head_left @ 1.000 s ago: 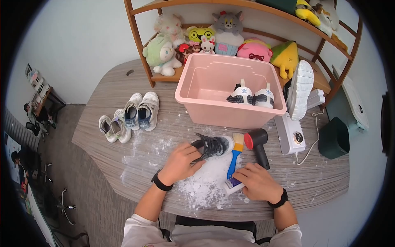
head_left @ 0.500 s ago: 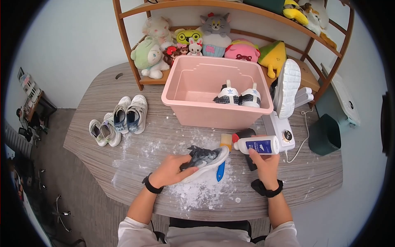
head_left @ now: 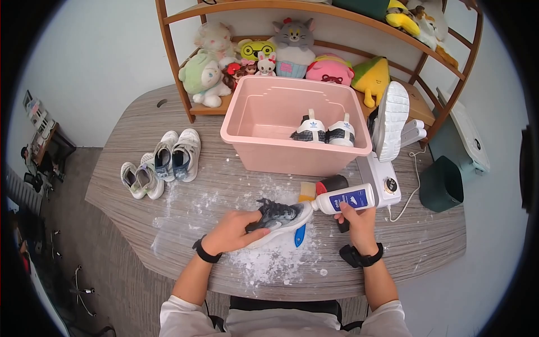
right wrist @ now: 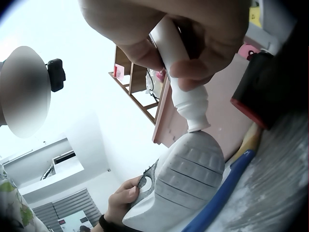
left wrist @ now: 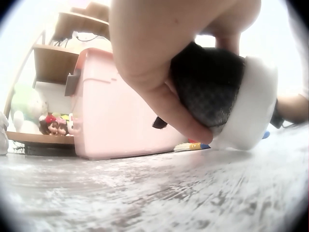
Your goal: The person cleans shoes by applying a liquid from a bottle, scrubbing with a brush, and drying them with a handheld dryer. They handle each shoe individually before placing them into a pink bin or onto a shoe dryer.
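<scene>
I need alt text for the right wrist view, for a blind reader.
The right hand holds a white bottle with its tip against the toe of a shoe, which the left hand grips, sole facing the camera. A blue-handled brush lies beside it.

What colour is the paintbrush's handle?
The paintbrush's handle is blue, seen best in the right wrist view.

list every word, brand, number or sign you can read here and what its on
No word or number is clear enough to quote.
Blue trefoil, the adidas sign: on the heels of the two shoes in the pink bin; lettering under it too small.
Blue label on the white bottle: print too blurred.
Dial on the white device: markings too small.
</scene>
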